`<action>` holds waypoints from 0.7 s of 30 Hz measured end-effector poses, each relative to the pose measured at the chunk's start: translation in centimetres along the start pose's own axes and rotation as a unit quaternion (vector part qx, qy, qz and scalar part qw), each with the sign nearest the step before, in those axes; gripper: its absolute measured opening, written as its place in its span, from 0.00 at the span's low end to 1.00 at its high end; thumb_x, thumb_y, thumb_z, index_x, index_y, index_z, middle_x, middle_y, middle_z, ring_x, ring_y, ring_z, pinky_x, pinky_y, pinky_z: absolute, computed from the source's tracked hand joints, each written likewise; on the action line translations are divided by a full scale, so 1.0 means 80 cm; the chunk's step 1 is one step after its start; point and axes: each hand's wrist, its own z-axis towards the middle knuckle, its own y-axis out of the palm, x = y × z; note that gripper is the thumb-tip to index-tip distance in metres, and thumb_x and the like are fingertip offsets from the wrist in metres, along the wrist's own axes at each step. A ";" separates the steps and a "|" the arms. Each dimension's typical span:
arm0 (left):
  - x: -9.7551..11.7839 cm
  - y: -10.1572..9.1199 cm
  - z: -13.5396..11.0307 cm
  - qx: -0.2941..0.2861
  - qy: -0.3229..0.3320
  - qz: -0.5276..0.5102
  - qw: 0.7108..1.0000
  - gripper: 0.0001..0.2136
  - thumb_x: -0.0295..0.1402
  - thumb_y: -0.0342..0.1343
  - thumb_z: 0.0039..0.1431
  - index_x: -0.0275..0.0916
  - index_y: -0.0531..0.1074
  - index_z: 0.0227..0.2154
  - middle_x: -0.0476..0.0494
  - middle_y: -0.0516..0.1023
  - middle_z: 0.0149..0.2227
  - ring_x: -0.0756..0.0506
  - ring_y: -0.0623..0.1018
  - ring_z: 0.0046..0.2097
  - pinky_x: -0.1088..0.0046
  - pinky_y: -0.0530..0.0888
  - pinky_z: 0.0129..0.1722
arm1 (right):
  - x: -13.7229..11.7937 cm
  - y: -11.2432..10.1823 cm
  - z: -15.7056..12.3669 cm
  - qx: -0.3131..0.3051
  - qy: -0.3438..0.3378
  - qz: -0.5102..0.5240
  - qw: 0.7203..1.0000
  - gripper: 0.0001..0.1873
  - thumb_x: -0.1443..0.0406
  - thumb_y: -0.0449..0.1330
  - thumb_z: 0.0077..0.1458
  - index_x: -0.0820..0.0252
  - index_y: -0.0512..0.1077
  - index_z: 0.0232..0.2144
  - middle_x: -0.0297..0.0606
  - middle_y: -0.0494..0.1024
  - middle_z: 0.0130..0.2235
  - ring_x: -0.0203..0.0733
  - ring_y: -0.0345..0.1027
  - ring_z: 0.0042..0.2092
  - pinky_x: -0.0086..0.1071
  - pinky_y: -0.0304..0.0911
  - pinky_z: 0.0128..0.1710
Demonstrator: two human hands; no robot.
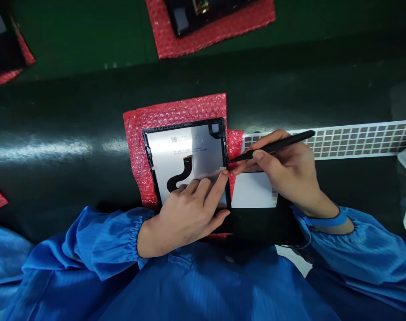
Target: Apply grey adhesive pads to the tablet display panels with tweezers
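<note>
A tablet display panel (186,147) with a black frame and silver back lies face down on red bubble wrap (169,109). A black S-shaped flex cable (179,174) crosses its lower half. My left hand (182,209) rests on the panel, its index fingertip beside a small pale tape tab (223,168) near the right edge. My right hand (283,174) grips a black pen-shaped tool (272,146), whose thin tip reaches the same tab at the frame edge. The fingers hide part of the cable and the panel's lower edge.
A white sheet (252,191) lies under my right hand. A strip of small tan labels (356,142) runs off to the right. Another dark panel (203,13) sits on red bubble wrap at the top, beyond a dark green work surface (55,111).
</note>
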 end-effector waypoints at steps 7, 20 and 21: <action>0.001 -0.001 0.004 -0.021 -0.021 -0.053 0.998 0.36 0.49 0.56 0.77 0.25 0.60 0.75 0.33 0.86 0.49 0.37 0.88 0.42 0.63 0.83 0.35 | 0.015 -0.007 -0.005 -0.003 -0.024 0.054 0.998 0.23 0.47 0.77 0.61 0.55 0.73 0.41 0.34 0.86 0.28 0.43 0.86 0.27 0.34 0.86 0.31; -0.098 -0.018 -0.038 0.006 -0.339 -0.168 0.925 0.14 0.42 0.52 0.75 0.42 0.69 0.33 0.49 0.77 0.27 0.45 0.76 0.29 0.70 0.67 0.32 | 0.027 -0.018 -0.011 0.109 -0.056 0.039 0.992 0.28 0.42 0.80 0.50 0.55 0.77 0.35 0.42 0.86 0.27 0.50 0.84 0.25 0.35 0.82 0.24; -0.096 -0.012 -0.036 0.016 -0.340 -0.178 0.923 0.12 0.40 0.52 0.75 0.42 0.69 0.33 0.48 0.77 0.28 0.46 0.76 0.30 0.70 0.68 0.33 | 0.030 -0.020 -0.010 0.112 -0.061 0.036 0.991 0.26 0.43 0.80 0.51 0.55 0.78 0.35 0.42 0.87 0.27 0.50 0.84 0.25 0.35 0.82 0.24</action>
